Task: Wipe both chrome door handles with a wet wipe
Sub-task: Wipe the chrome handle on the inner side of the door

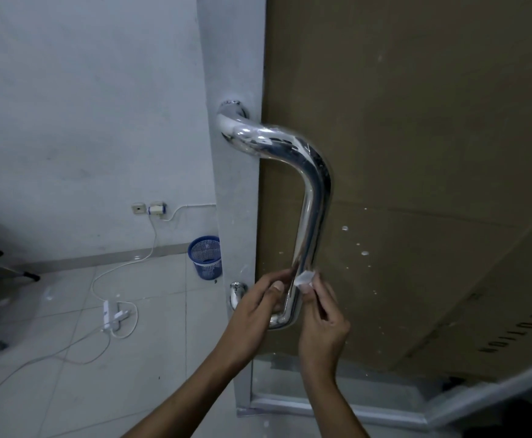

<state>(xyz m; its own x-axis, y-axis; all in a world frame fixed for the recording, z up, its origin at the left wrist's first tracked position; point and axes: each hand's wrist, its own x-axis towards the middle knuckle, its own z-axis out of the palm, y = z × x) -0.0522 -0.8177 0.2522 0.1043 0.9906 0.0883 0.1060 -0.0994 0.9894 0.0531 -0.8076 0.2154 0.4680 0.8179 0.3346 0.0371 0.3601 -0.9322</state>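
Note:
A large curved chrome door handle [312, 197] is mounted on the grey door frame [236, 184], running from its top mount down to a lower bend. Both my hands are at its lower part. My right hand [323, 314] pinches a small folded white wet wipe [304, 278] against the handle's right side. My left hand [258, 308] sits on the handle's left side, fingers curled toward the bar; part of the lower bend is hidden behind it. Only one handle is in view.
The door panel [416, 184] is covered with brown cardboard. A blue mesh waste basket [206, 256] stands on the tiled floor by the frame. White cables and a power strip [108, 314] lie on the floor at the left, below a wall socket [157, 209].

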